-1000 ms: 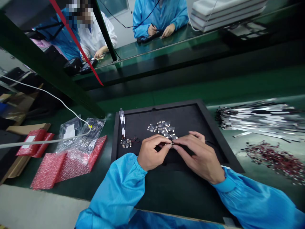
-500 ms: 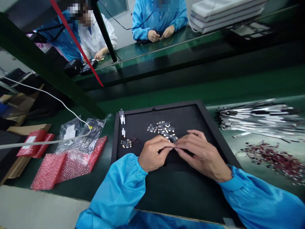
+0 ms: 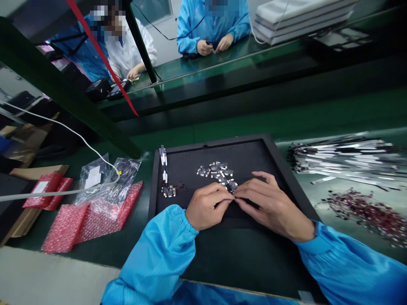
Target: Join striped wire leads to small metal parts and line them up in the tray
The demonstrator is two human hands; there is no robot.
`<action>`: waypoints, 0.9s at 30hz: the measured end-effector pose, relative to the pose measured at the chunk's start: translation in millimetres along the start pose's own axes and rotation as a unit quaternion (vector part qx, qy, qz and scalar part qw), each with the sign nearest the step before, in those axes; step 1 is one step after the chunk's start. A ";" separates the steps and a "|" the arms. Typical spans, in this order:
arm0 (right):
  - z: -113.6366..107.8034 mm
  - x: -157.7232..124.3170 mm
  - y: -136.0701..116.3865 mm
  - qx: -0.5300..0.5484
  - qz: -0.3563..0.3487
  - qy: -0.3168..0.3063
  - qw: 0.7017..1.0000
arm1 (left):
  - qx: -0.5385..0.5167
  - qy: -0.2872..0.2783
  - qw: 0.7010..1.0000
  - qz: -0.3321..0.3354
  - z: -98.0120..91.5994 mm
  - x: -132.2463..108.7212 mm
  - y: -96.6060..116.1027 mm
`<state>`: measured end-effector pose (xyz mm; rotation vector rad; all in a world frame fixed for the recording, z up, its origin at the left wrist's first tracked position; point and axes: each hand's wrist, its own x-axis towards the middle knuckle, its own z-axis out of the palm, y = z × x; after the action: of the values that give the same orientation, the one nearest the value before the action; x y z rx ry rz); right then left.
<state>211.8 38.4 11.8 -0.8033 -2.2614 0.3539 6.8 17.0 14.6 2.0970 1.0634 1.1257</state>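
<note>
The person's left hand [image 3: 206, 207] and right hand [image 3: 274, 208] are meeting fingertip to fingertip over the middle of a black tray [image 3: 153, 186] that is lying on the green surface [image 3: 318, 114]. Both hands are pinching a small part [image 3: 234, 197] between thumb and forefinger; the remaining fingers of the left are curling inward, while those of the right are spreading loosely over the tray. The part is almost wholly hidden by the fingertips, so what it is cannot be told.

Just beyond the hands, a loose cluster of tiny circuit boards [image 3: 216, 170] is lying on the tray, seemingly waiting to be handled. Near the tray's left rim, one board with thin wires [image 3: 168, 190] is sitting apart, with a few white strips [image 3: 163, 163] stretching away from it; this looks like the only piece set aside, so most of the work appears to be lying ahead.

To the right of the tray, a heap of silvery metal strips [image 3: 346, 157] and a nearer pile of small reddish parts [image 3: 365, 211] are resting on the surface. To the left, red bubble-wrap bags [image 3: 85, 218] and clear plastic bags [image 3: 106, 178] are lying together. Far across, a co-worker's hands [image 3: 216, 44] are working at another bench.
</note>
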 end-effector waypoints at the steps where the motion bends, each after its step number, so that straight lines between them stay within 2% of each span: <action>1: 0.0 -0.3 0.1 -0.006 -0.002 -0.003 1.000 | 0.001 0.000 1.000 0.002 0.4 -0.5 -0.5; 12: -3.3 0.4 -2.7 -0.031 -0.027 -0.021 0.999 | 0.002 -0.015 1.000 0.005 0.1 -0.9 0.4; 17: -4.2 -0.1 -0.9 -0.042 -0.035 -0.022 0.998 | 0.007 0.000 1.000 -0.009 0.1 0.1 2.7; 19: -3.0 0.8 -0.9 -0.062 -0.029 -0.001 0.998 | 0.013 0.011 1.000 -0.026 0.1 0.3 2.9; 23: -4.1 3.5 -8.0 -0.124 0.005 0.090 0.988 | 0.005 0.048 0.995 -0.089 -2.7 0.5 1.6; 27: -17.2 5.9 -18.2 -0.154 0.028 0.174 0.972 | -0.017 0.095 0.984 -0.152 -10.2 6.9 -4.2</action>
<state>212.3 28.5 35.5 -1.0028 -1.9862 -0.1146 -1.2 25.8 19.7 1.7509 1.3883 1.1938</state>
